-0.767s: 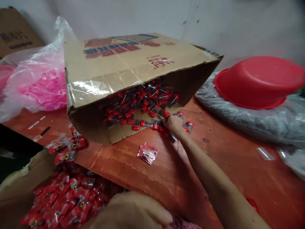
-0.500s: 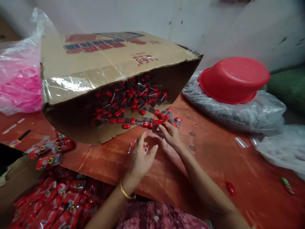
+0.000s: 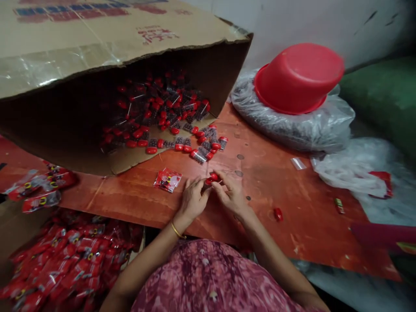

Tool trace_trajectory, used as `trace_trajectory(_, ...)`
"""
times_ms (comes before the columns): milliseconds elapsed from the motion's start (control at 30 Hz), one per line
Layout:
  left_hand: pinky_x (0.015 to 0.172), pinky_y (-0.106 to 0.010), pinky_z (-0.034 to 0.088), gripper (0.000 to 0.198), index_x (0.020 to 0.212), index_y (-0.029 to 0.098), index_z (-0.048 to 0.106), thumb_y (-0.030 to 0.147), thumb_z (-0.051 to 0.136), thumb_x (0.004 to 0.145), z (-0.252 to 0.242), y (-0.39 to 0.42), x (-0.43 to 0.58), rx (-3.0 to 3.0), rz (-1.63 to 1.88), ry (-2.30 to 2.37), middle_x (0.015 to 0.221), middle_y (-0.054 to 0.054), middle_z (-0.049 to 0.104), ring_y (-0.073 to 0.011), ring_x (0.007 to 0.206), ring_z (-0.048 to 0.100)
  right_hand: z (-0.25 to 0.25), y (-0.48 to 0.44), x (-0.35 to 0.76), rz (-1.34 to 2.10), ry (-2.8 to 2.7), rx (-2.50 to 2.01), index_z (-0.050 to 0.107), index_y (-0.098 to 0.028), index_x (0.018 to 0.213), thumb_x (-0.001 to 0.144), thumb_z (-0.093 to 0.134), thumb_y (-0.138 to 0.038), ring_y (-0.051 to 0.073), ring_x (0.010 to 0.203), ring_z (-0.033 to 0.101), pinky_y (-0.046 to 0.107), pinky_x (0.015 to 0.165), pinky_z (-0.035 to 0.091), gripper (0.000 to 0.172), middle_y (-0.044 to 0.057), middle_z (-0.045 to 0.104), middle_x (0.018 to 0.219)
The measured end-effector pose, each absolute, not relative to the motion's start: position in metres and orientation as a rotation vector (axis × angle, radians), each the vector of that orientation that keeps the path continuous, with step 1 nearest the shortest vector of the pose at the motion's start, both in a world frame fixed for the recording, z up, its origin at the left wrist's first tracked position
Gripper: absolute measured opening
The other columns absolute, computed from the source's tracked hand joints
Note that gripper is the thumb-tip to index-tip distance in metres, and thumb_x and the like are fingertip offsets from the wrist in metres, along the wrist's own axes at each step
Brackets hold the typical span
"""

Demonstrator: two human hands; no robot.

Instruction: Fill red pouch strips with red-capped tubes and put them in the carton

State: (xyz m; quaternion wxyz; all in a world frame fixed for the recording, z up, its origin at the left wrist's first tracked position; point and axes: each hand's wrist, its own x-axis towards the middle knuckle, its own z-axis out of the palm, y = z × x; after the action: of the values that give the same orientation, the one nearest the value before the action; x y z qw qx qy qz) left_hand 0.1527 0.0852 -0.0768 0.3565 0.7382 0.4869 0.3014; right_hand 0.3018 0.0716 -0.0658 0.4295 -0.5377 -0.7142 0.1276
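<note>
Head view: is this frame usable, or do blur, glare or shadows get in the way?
Head view: the red plastic basin looks slightly blurred, clear tape on the tan cardboard box shows glare, and the box's inside sits in deep shadow.

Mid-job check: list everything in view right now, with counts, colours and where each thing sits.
cardboard box: one, tan, on its side, upper left
wrapped items: many, red-black, spilling from the box onto the board
sealed packet: one, red, on the board, centre-left
sealed packets: many, red, in a carton, lower left
basin: one, red, tilted on a grey plastic bundle, upper right
sack: one, green, far right
plastic bag: one, white, right
board: one, orange-red, centre
left hand: one, gold bangle, centre, pinching a red piece
right hand: one, centre, on the same piece
</note>
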Motion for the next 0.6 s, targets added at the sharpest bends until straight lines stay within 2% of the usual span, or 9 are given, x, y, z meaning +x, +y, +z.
trace_trajectory(67,0.107,-0.056,0.028,0.027,0.111,0.016,0.059,0.017,0.05,0.085,-0.08,0.083,0.154,2.052,0.724,1.305,0.122,-0.014,0.063,-0.0283,0.125,0.049,-0.066,0.07,0.303,0.225,-1.926,-1.318,0.056,-0.016,0.118,0.089,0.051,-0.035,0.022,0.082,0.065,0.036,0.073,0.053,0.034,0.012,0.07,0.097)
trace_trajectory(133,0.109,-0.059,0.022,0.028,0.111,0.015,0.058,0.012,0.047,0.085,-0.082,0.081,0.154,2.12,0.664,1.321,0.123,-0.015,0.062,-0.0277,0.129,0.045,-0.067,0.068,0.304,0.141,-2.041,-1.313,0.055,-0.014,0.118,0.089,0.052,-0.033,0.022,0.083,0.064,0.035,0.072,0.052,0.035,0.013,0.07,0.097)
trace_trajectory(267,0.11,-0.059,0.022,0.036,0.114,0.016,0.058,0.006,0.044,0.082,-0.086,0.078,0.151,2.154,0.602,1.268,0.121,-0.013,0.064,-0.0254,0.126,0.048,-0.067,0.063,0.301,-0.029,-2.199,-1.297,0.059,-0.015,0.112,0.091,0.049,-0.027,0.02,0.082,0.064,0.033,0.074,0.05,0.026,0.012,0.071,0.099)
trace_trajectory(400,0.11,-0.059,0.022,0.042,0.117,0.018,0.057,0.004,0.043,0.08,-0.091,0.076,0.147,2.131,0.614,1.21,0.12,-0.011,0.064,-0.0243,0.125,0.05,-0.066,0.057,0.295,-0.131,-2.279,-1.299,0.062,-0.018,0.107,0.093,0.048,-0.026,0.019,0.087,0.065,0.038,0.094,0.04,0.022,0.009,0.072,0.101)
trace_trajectory(500,0.111,-0.057,0.024,0.038,0.113,0.016,0.058,0.005,0.042,0.081,-0.096,0.075,0.147,2.128,0.637,1.235,0.121,-0.012,0.064,-0.0235,0.125,0.05,-0.066,0.054,0.292,-0.069,-2.254,-1.358,0.061,-0.018,0.111,0.093,0.046,-0.027,0.019,0.094,0.064,0.041,0.1,0.033,0.025,0.009,0.072,0.104)
trace_trajectory(600,0.111,-0.055,0.024,0.033,0.112,0.015,0.058,0.01,0.045,0.083,-0.096,0.075,0.147,2.146,0.615,1.224,0.121,-0.013,0.064,-0.0237,0.126,0.048,-0.062,0.054,0.292,0.125,-2.206,-1.396,0.061,-0.019,0.113,0.093,0.043,-0.039,0.022,0.102,0.062,0.045,0.104,0.03,0.033,0.01,0.07,0.108)
